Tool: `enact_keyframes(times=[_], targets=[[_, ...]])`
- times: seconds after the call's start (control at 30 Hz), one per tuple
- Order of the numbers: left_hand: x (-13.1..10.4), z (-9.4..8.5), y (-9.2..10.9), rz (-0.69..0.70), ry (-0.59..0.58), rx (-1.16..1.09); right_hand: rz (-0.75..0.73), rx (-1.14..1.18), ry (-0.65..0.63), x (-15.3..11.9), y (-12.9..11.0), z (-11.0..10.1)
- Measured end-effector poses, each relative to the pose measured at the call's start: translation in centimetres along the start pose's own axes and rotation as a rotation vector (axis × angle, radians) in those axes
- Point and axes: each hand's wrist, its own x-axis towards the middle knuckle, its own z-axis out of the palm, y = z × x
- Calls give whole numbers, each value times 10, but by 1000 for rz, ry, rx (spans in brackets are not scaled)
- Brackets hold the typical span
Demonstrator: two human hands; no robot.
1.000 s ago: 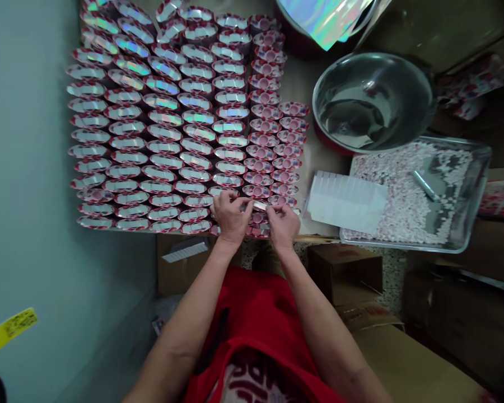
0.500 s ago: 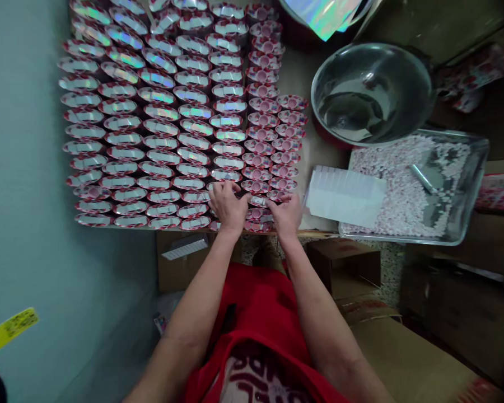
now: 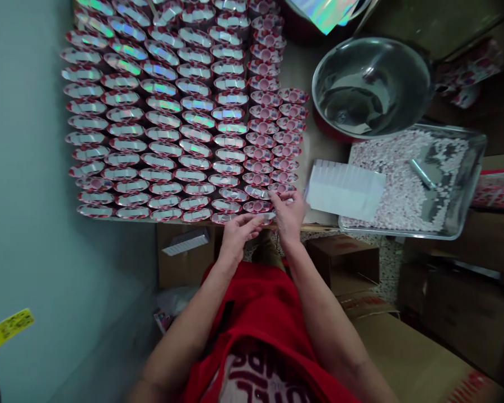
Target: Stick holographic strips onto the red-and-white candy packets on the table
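Packed rows of upright red-and-white pouches (image 3: 162,134), seen from above as narrow ovals, cover the table. Many have a white strip across the top; those in the right columns show a round pink piece instead. My left hand (image 3: 235,238) is at the table's front edge, thumb and fingers pinched on a small whitish strip (image 3: 269,216) above the front pouches. Just right of it, my right hand (image 3: 289,217) has its fingers curled together beside a pouch with a white top (image 3: 257,192). What its fingertips hold, if anything, is too small to make out.
Right of the pouches lies a stack of white strip sheets (image 3: 344,189), partly over a metal tray (image 3: 453,226) of small pale pieces with a metal scoop (image 3: 423,174). Behind stands a steel bowl (image 3: 369,89). Cardboard boxes (image 3: 344,263) sit below the table edge.
My left hand has moved toward me and slightly right, from the pouch rows to the front edge, now with a whitish strip. My right hand stays near the same pouch column, slightly lower.
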Motion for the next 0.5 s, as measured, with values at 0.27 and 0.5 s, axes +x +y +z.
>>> enact_keyframes(times=[0.27, 0.5], targets=[[20, -18, 0, 478, 260, 543, 129, 247, -270, -17, 16, -19], [32, -7, 3, 690, 579, 1166, -89, -114, -60, 1, 32, -1]])
